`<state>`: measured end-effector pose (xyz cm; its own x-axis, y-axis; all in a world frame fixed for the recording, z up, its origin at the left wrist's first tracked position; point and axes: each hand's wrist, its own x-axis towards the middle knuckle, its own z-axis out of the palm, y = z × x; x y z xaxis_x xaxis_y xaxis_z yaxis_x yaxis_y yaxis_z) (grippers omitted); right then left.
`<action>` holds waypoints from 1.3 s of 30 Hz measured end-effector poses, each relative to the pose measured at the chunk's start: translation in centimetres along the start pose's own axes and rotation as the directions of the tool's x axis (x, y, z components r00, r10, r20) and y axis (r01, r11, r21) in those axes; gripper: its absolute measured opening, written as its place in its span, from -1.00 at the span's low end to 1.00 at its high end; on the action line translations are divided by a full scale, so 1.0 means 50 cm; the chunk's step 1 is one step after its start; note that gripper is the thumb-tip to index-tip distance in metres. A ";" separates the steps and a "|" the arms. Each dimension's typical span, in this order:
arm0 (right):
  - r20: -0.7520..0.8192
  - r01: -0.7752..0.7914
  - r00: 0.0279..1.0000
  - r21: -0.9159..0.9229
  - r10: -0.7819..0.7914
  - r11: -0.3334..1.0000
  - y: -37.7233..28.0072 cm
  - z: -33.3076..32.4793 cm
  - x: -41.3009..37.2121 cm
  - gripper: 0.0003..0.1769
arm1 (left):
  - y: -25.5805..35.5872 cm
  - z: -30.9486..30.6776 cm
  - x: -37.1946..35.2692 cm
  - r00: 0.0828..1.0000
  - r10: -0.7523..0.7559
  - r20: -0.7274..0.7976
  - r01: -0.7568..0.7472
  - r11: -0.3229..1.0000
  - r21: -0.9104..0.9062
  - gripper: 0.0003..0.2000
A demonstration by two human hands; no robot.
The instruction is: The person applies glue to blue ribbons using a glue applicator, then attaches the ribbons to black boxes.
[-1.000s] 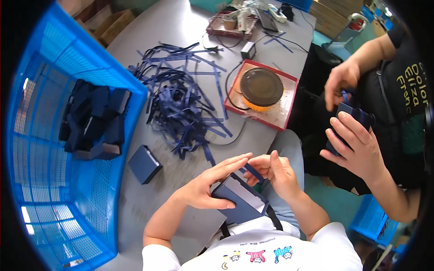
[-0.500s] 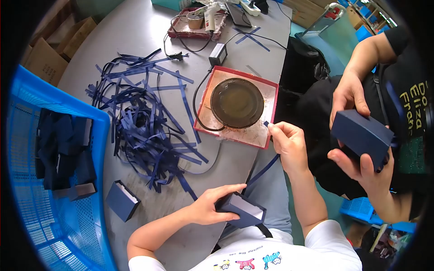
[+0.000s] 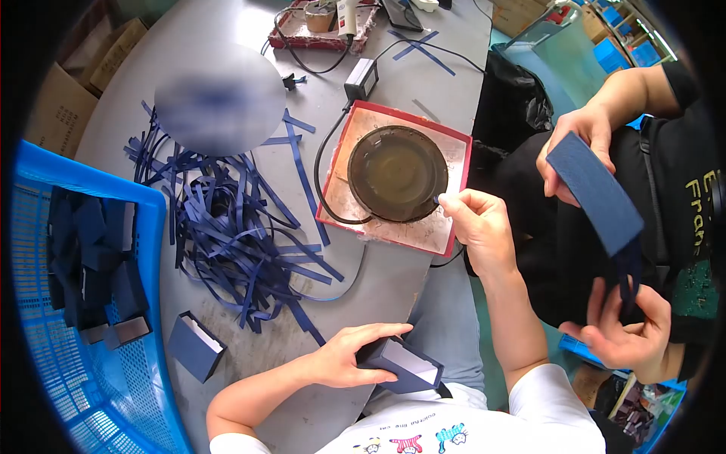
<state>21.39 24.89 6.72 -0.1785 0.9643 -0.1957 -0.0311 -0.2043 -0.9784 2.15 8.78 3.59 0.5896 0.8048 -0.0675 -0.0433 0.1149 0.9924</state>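
My left hand [image 3: 355, 356] grips a small navy box [image 3: 404, 365] near my lap, its pale inner side facing up. Between thumb and forefinger, my right hand [image 3: 478, 223] pinches a navy ribbon [image 3: 436, 200], only its tip showing at the right rim of a round dark pan [image 3: 397, 174]. Brownish liquid lies in the pan, which sits inside a shallow red-edged tray [image 3: 454, 159]. To the left is a tangled heap of navy ribbons [image 3: 227, 234]. Another navy box [image 3: 197, 346] rests on the table beside the blue basket.
A blue plastic basket [image 3: 147, 204] with several navy boxes [image 3: 98, 257] stands at left. At right, a co-worker's hands [image 3: 628, 325] handle a navy box [image 3: 597, 193] with a ribbon. A cable [image 3: 321, 163] curves around the tray. A blurred patch covers part of the ribbon heap.
My right hand has brought the ribbon tip slightly left, onto the pan's rim. My left hand still holds the box. The co-worker has turned their box and lowered one hand.
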 end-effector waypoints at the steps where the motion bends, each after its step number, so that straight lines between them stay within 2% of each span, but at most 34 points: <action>1: -0.001 -0.002 1.000 -0.006 0.002 1.000 0.001 0.001 0.001 -0.81 | 0.001 0.000 0.000 1.000 -0.004 0.000 0.004 1.000 -0.007 -0.32; 6: -0.008 0.001 1.000 -0.036 -0.002 0.999 0.007 0.001 0.002 -0.82 | 0.001 0.001 0.001 0.998 0.059 -0.019 -0.058 0.998 0.039 -0.27; 8: -0.006 0.002 1.000 -0.035 -0.002 0.999 0.003 -0.005 -0.006 -0.81 | 0.004 0.006 -0.006 0.995 -0.080 -0.053 0.067 0.976 -0.205 -0.26; 11: 0.006 -0.037 0.999 -0.024 0.037 0.999 -0.009 -0.027 -0.028 -0.82 | -0.001 0.003 -0.016 0.986 -0.128 -0.107 0.099 0.965 -0.245 -0.32; 12: 0.028 -0.088 0.996 0.006 0.087 0.996 -0.014 -0.036 -0.037 -0.82 | 0.004 0.001 -0.017 0.985 -0.131 -0.109 0.090 0.942 -0.323 -0.36; 14: 0.050 -0.131 0.990 0.034 0.130 0.991 -0.024 -0.043 -0.056 -0.82 | 0.022 -0.006 -0.016 0.980 -0.103 -0.172 0.041 0.943 -0.331 -0.41; 16: 0.133 -0.142 0.983 0.120 0.125 0.983 -0.037 -0.045 -0.079 -0.81 | 0.030 -0.015 -0.021 0.975 -0.082 -0.208 0.002 0.933 -0.359 -0.46; 17: 0.138 -0.135 0.983 0.120 0.118 0.983 -0.046 -0.045 -0.092 -0.81 | 0.039 -0.019 -0.024 0.969 -0.088 -0.229 0.001 0.935 -0.355 -0.46; 20: 0.324 -0.155 0.939 0.103 0.114 0.983 -0.077 -0.041 -0.135 -0.83 | 0.069 -0.021 -0.039 0.953 -0.074 -0.295 -0.028 0.945 -0.326 -0.46; 22: 0.419 -0.080 0.905 -0.011 0.077 0.997 -0.092 -0.034 -0.168 -0.85 | 0.093 -0.014 -0.052 0.944 -0.033 -0.328 -0.065 0.957 -0.282 -0.45; 25: 0.624 -0.042 0.764 -0.202 0.161 0.979 -0.142 -0.011 -0.216 -0.86 | 0.118 0.003 -0.075 0.937 -0.001 -0.350 -0.085 0.970 -0.229 -0.43; 28: 0.755 0.183 0.643 -0.316 0.129 0.931 -0.156 0.009 -0.247 -0.85 | 0.145 0.023 -0.094 0.935 0.045 -0.352 -0.093 0.988 -0.120 -0.45; 29: 0.777 0.227 0.610 -0.359 0.155 0.905 -0.163 0.015 -0.255 -0.81 | 0.149 0.027 -0.096 0.929 0.099 -0.356 -0.119 0.992 -0.034 -0.45; 30: 0.778 0.231 0.611 -0.356 0.150 0.906 -0.163 0.019 -0.260 -0.81 | 0.152 0.031 -0.100 0.929 0.102 -0.355 -0.120 0.992 -0.028 -0.45; 32: 0.817 0.319 0.548 -0.402 0.179 0.858 -0.164 0.026 -0.271 -0.77 | 0.158 0.038 -0.109 0.930 0.129 -0.344 -0.131 0.991 0.018 -0.45; 39: 0.820 0.375 0.530 -0.455 0.216 0.808 -0.172 0.035 -0.293 -0.74 | 0.176 0.051 -0.123 0.927 0.166 -0.335 -0.151 0.986 0.069 -0.46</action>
<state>22.56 12.22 18.13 -0.9080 0.3283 -0.2604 0.3553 0.2735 -0.8939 0.19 3.37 12.98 0.2694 0.9607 0.0676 -0.0761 -0.0487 0.9959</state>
